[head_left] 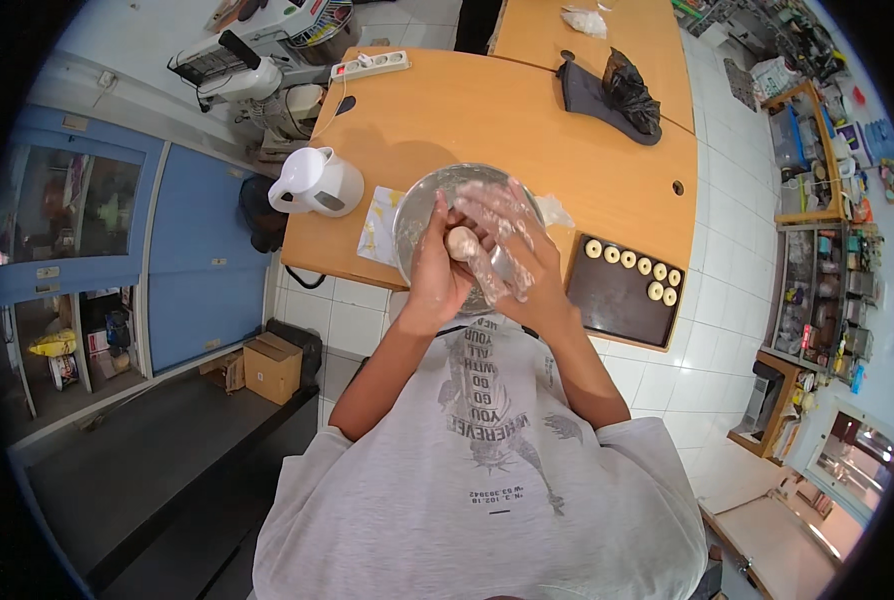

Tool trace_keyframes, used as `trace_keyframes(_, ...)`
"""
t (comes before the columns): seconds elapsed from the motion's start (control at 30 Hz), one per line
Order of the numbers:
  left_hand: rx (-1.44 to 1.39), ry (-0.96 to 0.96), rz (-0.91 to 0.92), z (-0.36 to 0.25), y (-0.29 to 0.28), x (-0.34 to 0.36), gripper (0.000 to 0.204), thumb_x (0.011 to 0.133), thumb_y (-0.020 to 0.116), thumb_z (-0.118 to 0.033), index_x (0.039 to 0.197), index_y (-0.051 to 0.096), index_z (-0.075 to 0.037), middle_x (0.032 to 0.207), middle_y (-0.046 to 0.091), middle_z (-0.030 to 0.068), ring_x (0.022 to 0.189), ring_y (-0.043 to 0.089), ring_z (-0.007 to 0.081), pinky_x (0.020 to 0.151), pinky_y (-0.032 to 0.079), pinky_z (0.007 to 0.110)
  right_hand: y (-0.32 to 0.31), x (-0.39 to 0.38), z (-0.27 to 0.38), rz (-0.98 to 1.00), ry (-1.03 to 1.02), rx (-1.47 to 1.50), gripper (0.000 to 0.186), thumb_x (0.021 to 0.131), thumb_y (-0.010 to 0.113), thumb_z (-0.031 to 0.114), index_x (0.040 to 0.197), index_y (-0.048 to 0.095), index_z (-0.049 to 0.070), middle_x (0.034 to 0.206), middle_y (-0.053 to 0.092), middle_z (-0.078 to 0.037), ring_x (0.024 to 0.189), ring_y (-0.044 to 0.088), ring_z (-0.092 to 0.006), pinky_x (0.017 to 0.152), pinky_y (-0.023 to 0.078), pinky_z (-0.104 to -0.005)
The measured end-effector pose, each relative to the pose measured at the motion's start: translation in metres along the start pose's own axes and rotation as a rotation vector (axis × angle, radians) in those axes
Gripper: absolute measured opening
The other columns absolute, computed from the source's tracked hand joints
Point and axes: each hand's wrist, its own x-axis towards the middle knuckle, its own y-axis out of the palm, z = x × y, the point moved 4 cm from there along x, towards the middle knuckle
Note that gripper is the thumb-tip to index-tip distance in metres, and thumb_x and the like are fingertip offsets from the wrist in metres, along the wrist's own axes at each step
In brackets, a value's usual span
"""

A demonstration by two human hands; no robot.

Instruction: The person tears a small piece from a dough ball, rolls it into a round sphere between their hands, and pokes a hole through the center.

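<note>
Over a metal mixing bowl [419,208] at the near edge of the wooden table, both my hands work a small ball of pale dough [461,241]. My left hand [437,268] cups the ball from below and the left. My right hand [512,245], smeared with flour and dough, has its fingers spread over the ball and the bowl. To the right lies a dark baking tray [617,300] with several small ring-shaped dough pieces [635,264] along its far side.
A white electric kettle [317,182] stands left of the bowl, with a stained paper [379,225] between them. Farther back are a power strip [371,64], a stand mixer [252,75], a dark cloth and black bag [617,92]. Cluttered shelves line the right wall.
</note>
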Motion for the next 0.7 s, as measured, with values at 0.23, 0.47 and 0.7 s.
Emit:
trace_keyframes(0.23,0.046,0.222,0.103,-0.012,0.048,-0.016,0.061,0.112,0.028,-0.047,0.154,0.036,-0.003,0.15,0.049,0.0101,0.138,0.047,0.0212,0.117,0.036,0.038,0.031,0.01,-0.019,-0.271,0.214,0.019,0.044,0.091,0.06,0.003,0.135,0.06,-0.002,0.146,0.054,-0.024,0.14,0.048,-0.0424,0.119,0.029,-0.0535)
trace_keyframes(0.47,0.421,0.362,0.143,0.006,0.017,-0.028,0.064,0.112,0.026,-0.046,0.158,0.029,-0.001,0.159,0.039,0.0112,0.144,0.04,0.0218,0.121,0.03,0.038,0.022,0.007,-0.012,-0.18,0.198,0.348,0.038,0.088,0.061,0.002,0.125,0.064,-0.006,0.142,0.056,-0.027,0.135,0.054,-0.0409,0.115,0.037,-0.0425)
trace_keyframes(0.7,0.242,0.512,0.273,-0.02,0.039,-0.02,0.067,0.111,0.022,-0.044,0.162,0.016,-0.001,0.169,0.019,0.0125,0.157,0.014,0.0249,0.127,0.015,0.039,0.044,0.004,0.011,-0.247,0.004,0.545,0.041,0.092,0.06,0.008,0.131,0.061,-0.005,0.145,0.055,-0.026,0.143,0.046,-0.039,0.118,0.031,-0.0466)
